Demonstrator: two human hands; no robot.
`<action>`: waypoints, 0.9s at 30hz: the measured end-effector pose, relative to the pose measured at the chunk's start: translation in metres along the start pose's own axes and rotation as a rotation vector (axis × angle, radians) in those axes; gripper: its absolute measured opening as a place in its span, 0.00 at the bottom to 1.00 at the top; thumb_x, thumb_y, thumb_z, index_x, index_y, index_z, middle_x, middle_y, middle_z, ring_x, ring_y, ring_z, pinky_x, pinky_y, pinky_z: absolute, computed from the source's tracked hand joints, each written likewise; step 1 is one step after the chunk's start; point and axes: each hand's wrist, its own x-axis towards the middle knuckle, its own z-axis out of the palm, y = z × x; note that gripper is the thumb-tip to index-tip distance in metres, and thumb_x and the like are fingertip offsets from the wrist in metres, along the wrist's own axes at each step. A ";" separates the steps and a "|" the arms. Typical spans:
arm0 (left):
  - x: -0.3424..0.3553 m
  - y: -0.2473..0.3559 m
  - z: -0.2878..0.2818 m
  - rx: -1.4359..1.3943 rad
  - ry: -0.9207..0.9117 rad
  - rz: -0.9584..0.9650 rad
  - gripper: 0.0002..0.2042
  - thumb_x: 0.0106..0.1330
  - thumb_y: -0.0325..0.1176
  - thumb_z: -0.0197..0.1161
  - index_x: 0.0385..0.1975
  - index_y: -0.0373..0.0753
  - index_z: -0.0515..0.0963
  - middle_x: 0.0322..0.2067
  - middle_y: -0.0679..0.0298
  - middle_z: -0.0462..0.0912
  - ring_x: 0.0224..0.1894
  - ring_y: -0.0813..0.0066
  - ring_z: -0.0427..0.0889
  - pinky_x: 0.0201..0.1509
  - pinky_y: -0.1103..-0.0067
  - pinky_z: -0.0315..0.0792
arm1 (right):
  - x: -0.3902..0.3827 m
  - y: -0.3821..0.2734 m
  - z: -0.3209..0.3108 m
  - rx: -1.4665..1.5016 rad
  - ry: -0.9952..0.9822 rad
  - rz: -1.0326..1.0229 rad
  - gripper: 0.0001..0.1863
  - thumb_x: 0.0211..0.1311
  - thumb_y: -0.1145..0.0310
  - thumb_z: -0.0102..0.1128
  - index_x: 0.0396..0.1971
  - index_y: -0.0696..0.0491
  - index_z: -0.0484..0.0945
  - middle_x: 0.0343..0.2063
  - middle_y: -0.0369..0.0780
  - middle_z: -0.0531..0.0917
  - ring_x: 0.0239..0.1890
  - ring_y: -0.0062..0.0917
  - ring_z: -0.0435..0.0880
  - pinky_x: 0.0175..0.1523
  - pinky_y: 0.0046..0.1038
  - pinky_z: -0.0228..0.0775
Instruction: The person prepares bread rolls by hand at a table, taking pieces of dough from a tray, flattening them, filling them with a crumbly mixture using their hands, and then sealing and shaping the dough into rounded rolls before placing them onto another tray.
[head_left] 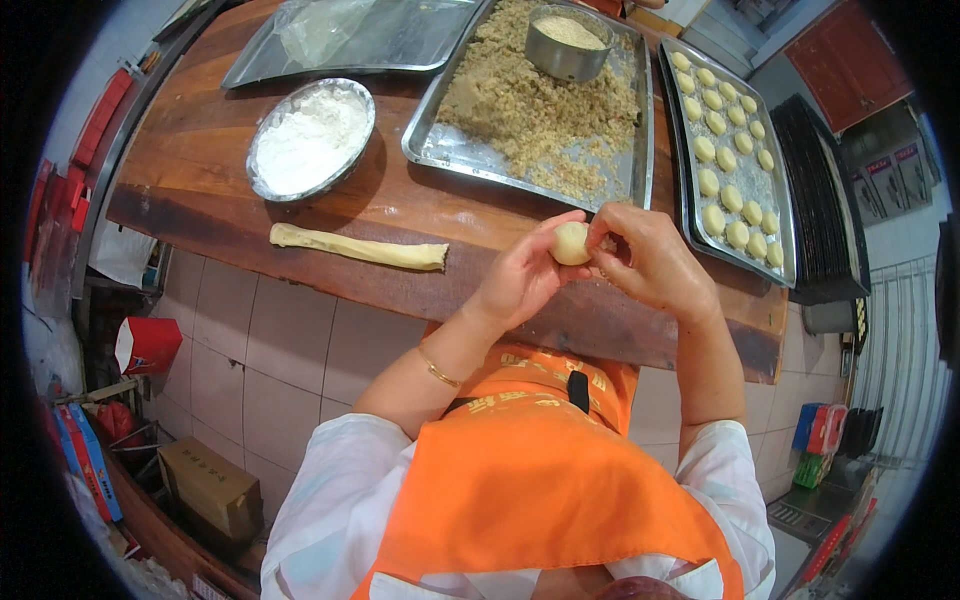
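Note:
A small pale dough ball is held between my two hands over the front edge of the wooden table. My left hand cups it from the left with curled fingers. My right hand pinches at its right side with thumb and fingertips. To the left of my hands a rope of dough lies on the wood. Just beyond them a metal tray bears a crumbly brown filling. A round metal container of pale grains stands in that filling.
A bowl of white flour sits on the wooden table at left. Behind it a metal tray carries a clear plastic bag. At right, a tray holds rows of dough rounds, beside stacked black trays.

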 end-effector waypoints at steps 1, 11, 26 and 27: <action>-0.003 0.003 -0.004 0.058 -0.008 -0.010 0.21 0.80 0.46 0.45 0.59 0.35 0.70 0.52 0.57 0.78 0.48 0.70 0.80 0.48 0.75 0.77 | 0.000 -0.003 -0.002 0.001 0.000 0.011 0.08 0.52 0.79 0.62 0.30 0.57 0.71 0.24 0.45 0.75 0.27 0.40 0.78 0.33 0.34 0.71; -0.002 0.004 -0.009 0.427 0.012 -0.010 0.23 0.81 0.53 0.40 0.53 0.38 0.71 0.39 0.64 0.79 0.30 0.80 0.79 0.33 0.86 0.74 | -0.002 -0.007 0.000 -0.054 -0.060 -0.001 0.08 0.53 0.79 0.62 0.32 0.58 0.73 0.27 0.47 0.77 0.32 0.44 0.79 0.38 0.37 0.72; -0.005 0.031 -0.014 1.219 -0.284 0.086 0.24 0.55 0.31 0.76 0.51 0.34 0.75 0.45 0.60 0.78 0.51 0.70 0.78 0.55 0.75 0.71 | -0.005 0.002 0.020 -0.035 -0.113 -0.070 0.07 0.53 0.78 0.63 0.32 0.57 0.74 0.27 0.45 0.78 0.32 0.42 0.80 0.37 0.36 0.73; -0.006 0.030 -0.018 1.261 -0.279 0.154 0.24 0.54 0.31 0.76 0.50 0.35 0.76 0.43 0.60 0.78 0.49 0.69 0.78 0.54 0.75 0.71 | -0.005 0.004 0.023 -0.019 -0.111 -0.095 0.07 0.54 0.78 0.62 0.32 0.57 0.74 0.28 0.45 0.78 0.33 0.43 0.80 0.37 0.37 0.73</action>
